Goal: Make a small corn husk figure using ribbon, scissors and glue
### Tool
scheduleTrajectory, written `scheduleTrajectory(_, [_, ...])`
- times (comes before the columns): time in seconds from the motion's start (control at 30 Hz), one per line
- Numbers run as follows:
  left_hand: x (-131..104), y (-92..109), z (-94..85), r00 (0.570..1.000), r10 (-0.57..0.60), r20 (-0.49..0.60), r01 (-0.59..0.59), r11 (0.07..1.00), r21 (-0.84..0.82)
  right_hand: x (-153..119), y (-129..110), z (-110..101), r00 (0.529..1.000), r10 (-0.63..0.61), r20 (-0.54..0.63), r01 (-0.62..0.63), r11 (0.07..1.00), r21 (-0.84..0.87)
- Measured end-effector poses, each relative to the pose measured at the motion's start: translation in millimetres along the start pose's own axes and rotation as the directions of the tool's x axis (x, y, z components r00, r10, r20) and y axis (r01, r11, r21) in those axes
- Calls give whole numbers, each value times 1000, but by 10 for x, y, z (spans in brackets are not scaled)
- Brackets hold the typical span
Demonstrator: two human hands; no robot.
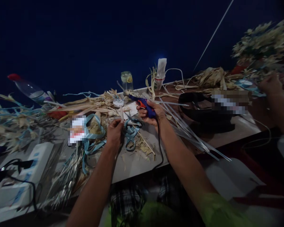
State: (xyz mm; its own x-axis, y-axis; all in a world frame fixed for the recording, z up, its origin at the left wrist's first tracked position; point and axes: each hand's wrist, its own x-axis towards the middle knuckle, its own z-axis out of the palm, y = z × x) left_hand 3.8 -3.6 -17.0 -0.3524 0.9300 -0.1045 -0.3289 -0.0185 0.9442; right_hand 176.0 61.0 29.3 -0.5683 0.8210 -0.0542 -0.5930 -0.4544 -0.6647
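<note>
My right hand is wrapped round a blue glue gun with an orange trigger; its nozzle points up and left, and a black cord hangs from its grip. My left hand pinches a thin pale strip that stands upright from the fingertips, just left of the gun. Between and below the hands lies a loose light-blue ribbon, with scraps of dry husk around it. Behind the hands are a small white dish and dried corn husks.
Long clear glue sticks reach past the table's front edge. A white power strip with plugged cords stands at left. A bottle, a jar and a paper cup stand behind. Another person's hand is at far right.
</note>
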Motion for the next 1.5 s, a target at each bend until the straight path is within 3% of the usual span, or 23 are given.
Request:
scheduleTrajectory(0.17, [8,20,-26,1000,4,9,-3,999,-51,-44,80,166,997,-79,-7,73,941,-329])
scheduleTrajectory(0.37, [44,17,-82,1000,27,0,-27,998,-53,-87,111,223,964,-255,73,241,724,-646])
scheduleTrajectory(0.53, [64,28,-123,997,61,-49,-62,998,-19,-126,95,242,938,-243,246,335,461,-822])
scheduleTrajectory(0.77, [120,23,-182,986,135,-102,-141,988,-57,-75,152,207,938,-146,316,345,281,-895])
scheduleTrajectory(1.27, [156,-7,-189,984,119,-135,-131,988,-87,-31,212,154,939,-161,305,331,180,-926])
scheduleTrajectory(1.5, [158,-6,-198,983,120,-140,-131,989,-75,-32,215,160,941,-165,294,321,175,-931])
